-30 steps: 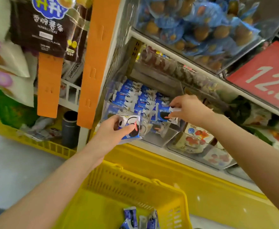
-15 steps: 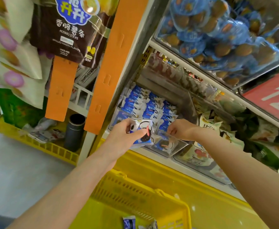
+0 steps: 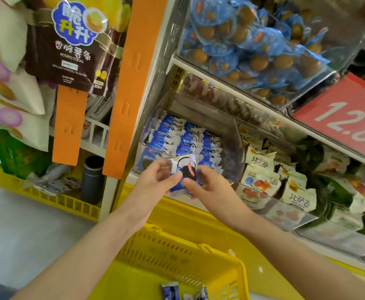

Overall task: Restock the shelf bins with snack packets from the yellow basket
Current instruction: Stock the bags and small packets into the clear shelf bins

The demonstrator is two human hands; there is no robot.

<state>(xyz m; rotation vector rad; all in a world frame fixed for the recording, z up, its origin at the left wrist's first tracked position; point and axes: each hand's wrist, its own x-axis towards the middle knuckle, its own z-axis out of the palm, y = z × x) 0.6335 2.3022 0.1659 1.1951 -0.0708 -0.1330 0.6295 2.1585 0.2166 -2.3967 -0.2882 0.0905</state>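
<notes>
Both hands meet in front of a clear shelf bin (image 3: 231, 169) lined with rows of blue and white cookie packets (image 3: 183, 137). My left hand (image 3: 155, 180) pinches a small stack of the same packets (image 3: 186, 169) from the left. My right hand (image 3: 207, 187) grips that stack from the right and below. The held packets sit at the bin's front lip. Below my forearms is the yellow basket (image 3: 177, 252), with a few blue packets (image 3: 170, 291) lying at its bottom.
A neighbouring clear bin (image 3: 296, 215) on the right holds white pizza-roll packets. Above is a bin of blue-wrapped round snacks (image 3: 253, 46) and a red price sign (image 3: 348, 124). Orange hanging strips (image 3: 123, 87) and a brown potato-stick bag (image 3: 73, 44) hang left. A low yellow tray (image 3: 47, 198) holds a dark cylinder (image 3: 92, 180).
My right hand has drawn back out of the bin and come onto the packets held in my left hand. The view has shifted slightly toward the shelf.
</notes>
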